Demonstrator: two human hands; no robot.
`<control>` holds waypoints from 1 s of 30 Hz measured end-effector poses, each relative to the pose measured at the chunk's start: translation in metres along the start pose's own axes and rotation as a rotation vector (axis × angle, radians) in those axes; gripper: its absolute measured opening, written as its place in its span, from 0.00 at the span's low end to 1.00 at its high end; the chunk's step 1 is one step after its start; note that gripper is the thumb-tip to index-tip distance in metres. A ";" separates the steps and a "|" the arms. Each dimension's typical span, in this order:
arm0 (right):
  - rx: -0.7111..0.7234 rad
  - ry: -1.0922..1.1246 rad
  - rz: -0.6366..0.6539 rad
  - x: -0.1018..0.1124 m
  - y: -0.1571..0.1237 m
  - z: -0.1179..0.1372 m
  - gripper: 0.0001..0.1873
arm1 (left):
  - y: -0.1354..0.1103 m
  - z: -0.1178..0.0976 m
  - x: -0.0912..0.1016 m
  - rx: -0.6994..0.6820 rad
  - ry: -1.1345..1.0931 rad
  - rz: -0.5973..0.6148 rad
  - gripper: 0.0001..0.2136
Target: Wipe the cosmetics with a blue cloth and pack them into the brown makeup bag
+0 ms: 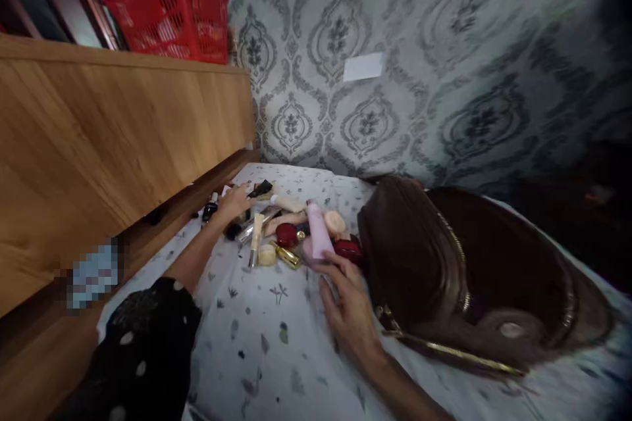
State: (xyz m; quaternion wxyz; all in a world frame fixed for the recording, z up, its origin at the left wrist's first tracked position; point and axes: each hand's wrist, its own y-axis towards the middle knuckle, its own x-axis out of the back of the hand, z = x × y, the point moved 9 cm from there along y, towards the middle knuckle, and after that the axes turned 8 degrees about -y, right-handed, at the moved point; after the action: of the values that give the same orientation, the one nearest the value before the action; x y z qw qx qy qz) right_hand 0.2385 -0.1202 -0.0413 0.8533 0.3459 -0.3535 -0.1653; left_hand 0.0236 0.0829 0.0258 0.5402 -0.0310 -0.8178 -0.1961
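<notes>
— Pink plastic cosmetic tube (318, 231), lying where?

— Lying tilted among scattered cosmetics (286, 235) on a white floral bedsheet (257, 322), long axis pointing down toward the right hand (348, 306), fingers half-curled at its lower end, grip impossible to tell.

— Left hand (234, 204)?

— Reaching farther off, fingers spread beside a black cosmetic bottle (260, 189), gripping nothing visible; brown leather handbag (474, 276) bordering the pile.

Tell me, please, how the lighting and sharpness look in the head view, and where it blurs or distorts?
Head view: dim light; the wallpaper blurs and darkens toward the right edge; the wide lens bends the cabinet; the cosmetics stay fairly sharp.
</notes>
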 end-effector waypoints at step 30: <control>-0.306 0.109 -0.086 0.013 -0.004 -0.033 0.17 | 0.032 -0.161 -0.104 -0.288 0.186 0.114 0.23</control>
State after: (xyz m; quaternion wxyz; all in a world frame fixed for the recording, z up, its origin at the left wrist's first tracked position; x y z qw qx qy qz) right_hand 0.2714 -0.1145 -0.0545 0.9060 0.2352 -0.2622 -0.2346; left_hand 0.2159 0.0719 -0.0038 0.6139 -0.1362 -0.7245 -0.2823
